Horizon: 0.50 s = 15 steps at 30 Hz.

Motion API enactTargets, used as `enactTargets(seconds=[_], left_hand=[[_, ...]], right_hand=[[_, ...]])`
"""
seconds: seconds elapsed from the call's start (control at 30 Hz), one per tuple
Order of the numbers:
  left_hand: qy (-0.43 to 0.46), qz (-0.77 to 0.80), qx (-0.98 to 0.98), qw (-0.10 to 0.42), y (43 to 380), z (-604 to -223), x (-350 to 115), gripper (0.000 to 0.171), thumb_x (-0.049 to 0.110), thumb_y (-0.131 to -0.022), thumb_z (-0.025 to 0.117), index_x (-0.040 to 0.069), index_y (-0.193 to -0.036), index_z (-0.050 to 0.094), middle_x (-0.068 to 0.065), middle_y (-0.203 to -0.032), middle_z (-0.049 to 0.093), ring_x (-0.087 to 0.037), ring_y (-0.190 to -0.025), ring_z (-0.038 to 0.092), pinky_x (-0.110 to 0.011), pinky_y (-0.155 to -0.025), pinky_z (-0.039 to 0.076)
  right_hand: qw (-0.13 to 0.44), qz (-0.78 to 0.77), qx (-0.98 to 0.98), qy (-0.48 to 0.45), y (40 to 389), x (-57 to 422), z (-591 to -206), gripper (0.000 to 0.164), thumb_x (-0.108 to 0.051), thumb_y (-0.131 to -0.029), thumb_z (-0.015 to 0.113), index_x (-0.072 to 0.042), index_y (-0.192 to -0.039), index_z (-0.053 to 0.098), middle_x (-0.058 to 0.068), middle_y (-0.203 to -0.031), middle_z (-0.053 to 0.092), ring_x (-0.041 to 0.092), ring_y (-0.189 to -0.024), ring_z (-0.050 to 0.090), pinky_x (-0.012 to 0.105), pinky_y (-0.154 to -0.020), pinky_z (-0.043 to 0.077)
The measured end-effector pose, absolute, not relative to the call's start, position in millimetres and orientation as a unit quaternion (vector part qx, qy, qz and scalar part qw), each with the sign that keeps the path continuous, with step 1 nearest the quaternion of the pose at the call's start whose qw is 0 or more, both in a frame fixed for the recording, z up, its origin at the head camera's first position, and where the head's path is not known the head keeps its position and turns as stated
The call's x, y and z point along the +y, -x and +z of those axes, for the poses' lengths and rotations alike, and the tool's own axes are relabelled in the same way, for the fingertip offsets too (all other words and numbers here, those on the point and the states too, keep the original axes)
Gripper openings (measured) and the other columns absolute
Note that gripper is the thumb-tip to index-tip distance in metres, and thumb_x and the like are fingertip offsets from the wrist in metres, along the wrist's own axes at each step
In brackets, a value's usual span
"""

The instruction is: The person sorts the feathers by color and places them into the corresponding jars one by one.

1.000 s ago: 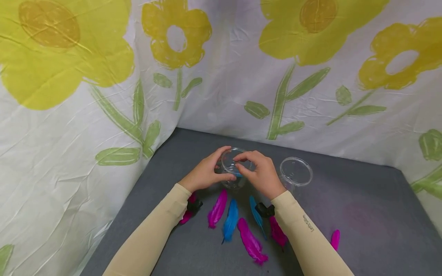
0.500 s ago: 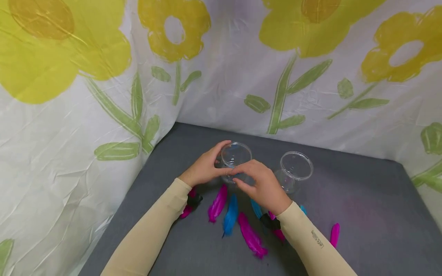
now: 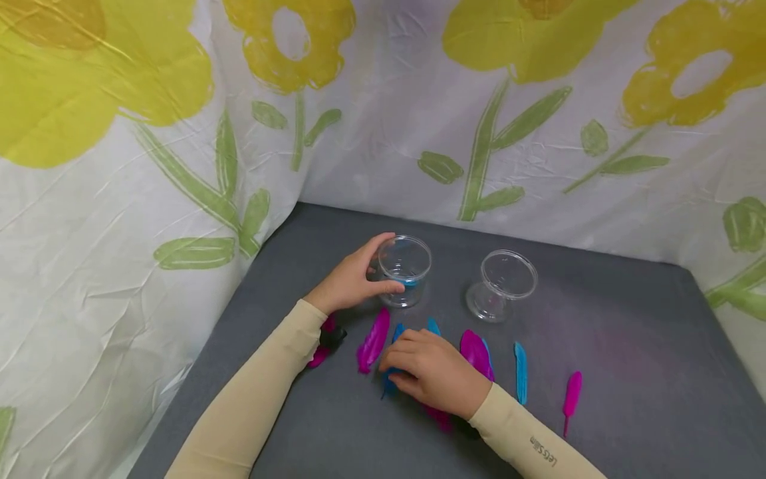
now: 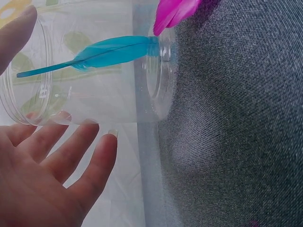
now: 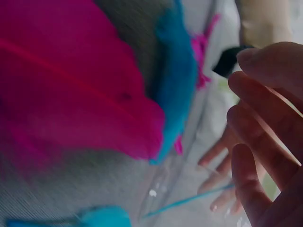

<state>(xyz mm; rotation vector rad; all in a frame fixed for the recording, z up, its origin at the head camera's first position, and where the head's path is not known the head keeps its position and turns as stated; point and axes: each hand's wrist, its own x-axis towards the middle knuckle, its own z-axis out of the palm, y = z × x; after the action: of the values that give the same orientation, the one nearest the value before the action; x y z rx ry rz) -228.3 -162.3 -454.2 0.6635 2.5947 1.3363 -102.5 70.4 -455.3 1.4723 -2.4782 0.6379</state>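
My left hand (image 3: pixel 353 283) holds a clear plastic cup (image 3: pixel 404 256) upright, thumb on the near side and fingers behind. Inside the cup leans a blue feather (image 4: pixel 113 51), quill toward the rim. My right hand (image 3: pixel 433 369) is low over the table, fingers loosely bent and nothing seen between them. Under its fingertips lies another blue feather (image 3: pixel 390 384), partly covered. A magenta feather (image 5: pixel 90 94) and the blue feather (image 5: pixel 177 90) look large in the right wrist view. The hand also hides most of that magenta feather in the head view.
A second clear cup (image 3: pixel 509 276) stands to the right on the grey cloth. More feathers lie in a loose row: a magenta feather (image 3: pixel 374 340), a dark magenta feather (image 3: pixel 477 352), a blue feather (image 3: pixel 520 372) and a small magenta feather (image 3: pixel 572 396). A flowered curtain (image 3: pixel 371 133) hangs behind.
My right hand has left the mouth of the held cup and come down toward me, over the feathers. My left hand stays on the cup. The second cup is now fully in view.
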Motion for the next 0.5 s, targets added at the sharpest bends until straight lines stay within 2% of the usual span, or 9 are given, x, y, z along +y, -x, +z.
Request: enactTargets(seconds=[0.27,0.5], left_hand=[[-0.220,0.447,0.864,0.076,231.7,-455.9,-162.6,0.105,0.059,-0.089,0.085,0.037,-0.171,0.023,0.007,-0.173,0.041,-0.023,-0.155,0.049,-0.047,-0.117,0.053],[-0.217,0.446,0.865,0.079,230.4,-455.4,-162.5,0.105,0.058,-0.089,0.086,0.038,-0.170,0.024,0.008,-0.173,0.041,-0.022,-0.154,0.050,-0.046,-0.116,0.053]], right_hand=[[0.083,0.143,-0.840,-0.517,95.0,65.7,-464.6,0.020,-0.021,-0.089,0.091,-0.028,-0.104,0.081,-0.016,-0.106,0.076,0.006,-0.106,0.065,0.027,-0.089,0.055],[0.066,0.125,-0.844,-0.518,94.6,64.5,-465.0,0.018,-0.021,-0.090,0.090,-0.027,-0.106,0.082,-0.013,-0.109,0.077,0.007,-0.109,0.066,0.027,-0.088,0.054]])
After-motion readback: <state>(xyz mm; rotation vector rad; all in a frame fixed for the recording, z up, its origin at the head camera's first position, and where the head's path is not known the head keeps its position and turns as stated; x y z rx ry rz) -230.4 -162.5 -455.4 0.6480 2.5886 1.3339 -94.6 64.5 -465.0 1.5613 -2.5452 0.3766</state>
